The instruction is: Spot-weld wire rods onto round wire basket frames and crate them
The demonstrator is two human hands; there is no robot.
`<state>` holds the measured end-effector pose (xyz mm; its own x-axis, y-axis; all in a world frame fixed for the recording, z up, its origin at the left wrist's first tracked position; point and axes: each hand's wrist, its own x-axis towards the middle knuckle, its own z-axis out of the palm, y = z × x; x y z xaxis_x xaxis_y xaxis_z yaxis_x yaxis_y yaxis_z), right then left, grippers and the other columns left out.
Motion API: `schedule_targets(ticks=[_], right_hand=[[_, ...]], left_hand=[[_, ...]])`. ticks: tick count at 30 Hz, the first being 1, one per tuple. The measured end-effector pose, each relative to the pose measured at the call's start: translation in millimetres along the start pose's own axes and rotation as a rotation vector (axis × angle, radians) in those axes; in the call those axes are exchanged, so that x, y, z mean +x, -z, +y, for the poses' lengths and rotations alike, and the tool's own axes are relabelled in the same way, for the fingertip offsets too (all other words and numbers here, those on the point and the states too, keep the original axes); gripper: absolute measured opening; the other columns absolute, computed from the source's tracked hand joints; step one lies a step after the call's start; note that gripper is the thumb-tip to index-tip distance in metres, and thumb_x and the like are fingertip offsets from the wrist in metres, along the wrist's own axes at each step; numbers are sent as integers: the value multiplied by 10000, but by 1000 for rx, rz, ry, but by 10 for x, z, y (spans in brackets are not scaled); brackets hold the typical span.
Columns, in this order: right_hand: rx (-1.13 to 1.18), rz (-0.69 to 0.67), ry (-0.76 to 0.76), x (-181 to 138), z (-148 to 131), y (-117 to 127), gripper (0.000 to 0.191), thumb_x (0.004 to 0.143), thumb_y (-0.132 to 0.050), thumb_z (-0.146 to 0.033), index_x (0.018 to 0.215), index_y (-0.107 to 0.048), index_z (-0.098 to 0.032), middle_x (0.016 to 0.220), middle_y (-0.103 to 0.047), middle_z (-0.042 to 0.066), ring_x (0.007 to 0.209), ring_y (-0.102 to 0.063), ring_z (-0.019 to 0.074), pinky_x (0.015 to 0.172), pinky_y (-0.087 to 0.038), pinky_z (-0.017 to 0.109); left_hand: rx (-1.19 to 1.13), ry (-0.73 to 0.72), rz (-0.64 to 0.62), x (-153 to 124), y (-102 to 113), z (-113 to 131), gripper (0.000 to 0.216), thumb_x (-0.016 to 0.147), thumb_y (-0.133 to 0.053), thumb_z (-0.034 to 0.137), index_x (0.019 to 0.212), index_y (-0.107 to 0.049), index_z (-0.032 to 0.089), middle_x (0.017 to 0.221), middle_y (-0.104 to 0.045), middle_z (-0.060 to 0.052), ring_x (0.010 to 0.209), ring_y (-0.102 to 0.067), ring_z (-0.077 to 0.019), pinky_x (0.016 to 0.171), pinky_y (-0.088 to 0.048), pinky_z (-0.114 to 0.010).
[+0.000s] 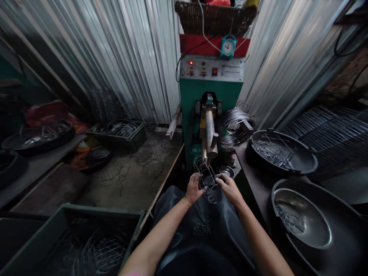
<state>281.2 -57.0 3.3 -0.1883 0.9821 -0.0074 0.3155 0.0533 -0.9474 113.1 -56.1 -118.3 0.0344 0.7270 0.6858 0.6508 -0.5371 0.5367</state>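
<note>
Left hand (194,188) and right hand (228,186) pinch opposite sides of a rounded grey wire frame (212,173). This likely steadies it below the boxy green metal machine (190,111).

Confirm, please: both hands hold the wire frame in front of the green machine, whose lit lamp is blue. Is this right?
Not quite: the head view shows the lit lamp red, not blue. The left hand and right hand do hold the wire frame.

My listing: left arm (163,237), pink sleeve (133,273), edge only visible; right forearm (257,234), bare; left hand (194,188) and right hand (229,186), bare; lap cloth (201,251), one, dark, glossy, creased.
</note>
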Motion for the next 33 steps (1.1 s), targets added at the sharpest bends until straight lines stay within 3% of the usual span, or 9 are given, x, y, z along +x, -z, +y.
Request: schedule_targets(ticks=[6, 10, 14, 24, 33], right_hand=[[37, 3, 3, 156, 12, -57, 240, 710, -553, -406, 758, -605, -176, 696, -601, 11, 686, -540, 166, 645, -423, 280], [94, -37, -51, 11, 87, 16, 283, 684, -608, -416, 833, -610, -175, 781, -625, 16, 747, -558, 170, 694, -433, 285], [63, -124, -112, -150, 130, 80, 239, 687, -619, -408, 743, -593, -177, 688, -582, -12, 663, -522, 147, 622, -409, 259], [123, -55, -74, -14, 21, -30, 232, 653, -621, -407, 678, -573, -181, 654, -564, -12, 658, -501, 146, 648, -397, 269], [113, -39, -74, -41, 46, 4, 228, 676, -602, -402, 680, -572, -176, 645, -561, -14, 629, -499, 137, 615, -391, 258]], left_hand=[[-57, 95, -61, 74, 39, -3, 557, 679, -650, 219, 1189, -430, 182, 1136, -511, -108, 1111, -469, -269, 953, -406, -471], [-74, 92, -66, 60, 67, -17, 568, 662, -654, 194, 1184, -432, 171, 1142, -506, -110, 1116, -463, -263, 962, -401, -459], [-89, 86, -69, 55, 79, -39, 568, 651, -676, 207, 1170, -449, 170, 1122, -520, -108, 1105, -470, -262, 961, -405, -454], [-187, 197, -120, 142, 79, -57, 610, 614, -715, 217, 1166, -458, 182, 1133, -531, -101, 1086, -504, -257, 915, -445, -444], [-142, 216, -89, 104, 148, 0, 587, 622, -711, 255, 1156, -485, 162, 1099, -559, -109, 1048, -524, -261, 893, -452, -441]])
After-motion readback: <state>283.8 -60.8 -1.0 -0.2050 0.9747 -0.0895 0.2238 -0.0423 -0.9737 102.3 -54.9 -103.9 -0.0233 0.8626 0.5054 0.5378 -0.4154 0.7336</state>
